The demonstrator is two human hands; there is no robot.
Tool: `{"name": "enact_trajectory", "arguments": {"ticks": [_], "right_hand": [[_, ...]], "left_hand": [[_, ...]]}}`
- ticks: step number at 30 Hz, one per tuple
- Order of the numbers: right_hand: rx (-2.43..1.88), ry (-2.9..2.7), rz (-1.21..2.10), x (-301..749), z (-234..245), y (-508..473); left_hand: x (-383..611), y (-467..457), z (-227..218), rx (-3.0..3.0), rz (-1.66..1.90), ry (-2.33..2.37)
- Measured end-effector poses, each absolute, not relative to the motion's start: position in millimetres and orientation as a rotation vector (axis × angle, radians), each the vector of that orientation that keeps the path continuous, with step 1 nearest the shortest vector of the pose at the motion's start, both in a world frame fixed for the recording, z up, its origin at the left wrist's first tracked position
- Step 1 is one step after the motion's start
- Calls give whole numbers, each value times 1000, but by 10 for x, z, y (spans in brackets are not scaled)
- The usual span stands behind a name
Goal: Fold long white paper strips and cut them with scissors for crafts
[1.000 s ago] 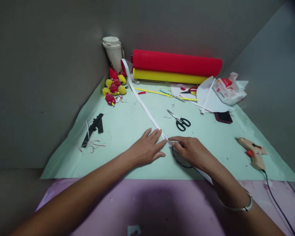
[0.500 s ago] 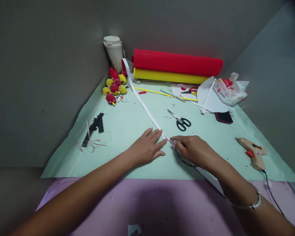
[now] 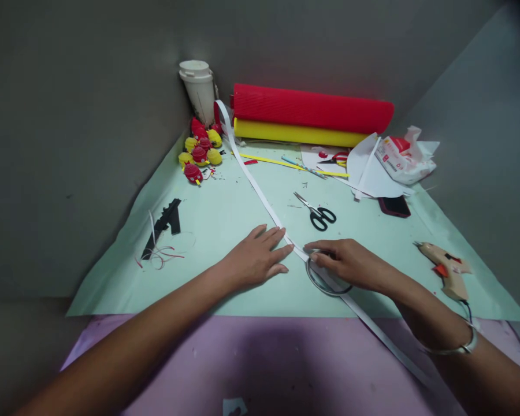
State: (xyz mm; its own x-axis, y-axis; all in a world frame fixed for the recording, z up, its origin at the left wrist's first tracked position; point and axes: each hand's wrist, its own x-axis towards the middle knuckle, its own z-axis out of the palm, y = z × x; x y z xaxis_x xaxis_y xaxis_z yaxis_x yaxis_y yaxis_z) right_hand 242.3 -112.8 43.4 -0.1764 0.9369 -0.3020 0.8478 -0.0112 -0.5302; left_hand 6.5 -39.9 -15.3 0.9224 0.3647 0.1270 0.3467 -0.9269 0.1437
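Note:
A long narrow white strip point(image 3: 260, 193) runs slantwise over the green sheet, from a curled far end down past the near edge. My left hand point(image 3: 257, 257) lies palm down with fingers spread, its fingertips pressing on the strip. Over the strip to the right, my right hand point(image 3: 351, 263) grips the upper edge of a thin-rimmed ring point(image 3: 328, 293) that looks like a roll of tape. The right index finger points along the strip; its other fingers are partly hidden. Part of the strip shows within the ring. Black-handled scissors point(image 3: 318, 215) lie just beyond both hands.
Red point(image 3: 312, 107) and yellow rolls point(image 3: 303, 133) lie at the back beside a white cup point(image 3: 198, 89). Small red and yellow figures point(image 3: 200, 153) cluster at left, above black scraps point(image 3: 162, 228). On the right are a tissue pack point(image 3: 403, 162), phone point(image 3: 394, 207) and corded glue gun point(image 3: 446, 268).
My right hand has shifted slightly right and the ring has tilted flatter, showing more of its round outline. More of the strip's near end shows. My left hand stays nearly in place.

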Motion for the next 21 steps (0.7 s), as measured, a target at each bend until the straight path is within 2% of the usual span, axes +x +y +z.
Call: {"name": "enact_trajectory", "arguments": {"ticks": [7, 14, 21], "right_hand": [[-1736, -1689, 1226, 2546, 167, -1354], [-1546, -1369, 1184, 2428, -67, -1555], [-1624, -1166, 1229, 2315, 16, -1607]], "left_hand": [[66, -393, -153, 2948, 236, 563], [62, -395, -169, 2951, 229, 575], [68, -402, -159, 2953, 239, 584]]}}
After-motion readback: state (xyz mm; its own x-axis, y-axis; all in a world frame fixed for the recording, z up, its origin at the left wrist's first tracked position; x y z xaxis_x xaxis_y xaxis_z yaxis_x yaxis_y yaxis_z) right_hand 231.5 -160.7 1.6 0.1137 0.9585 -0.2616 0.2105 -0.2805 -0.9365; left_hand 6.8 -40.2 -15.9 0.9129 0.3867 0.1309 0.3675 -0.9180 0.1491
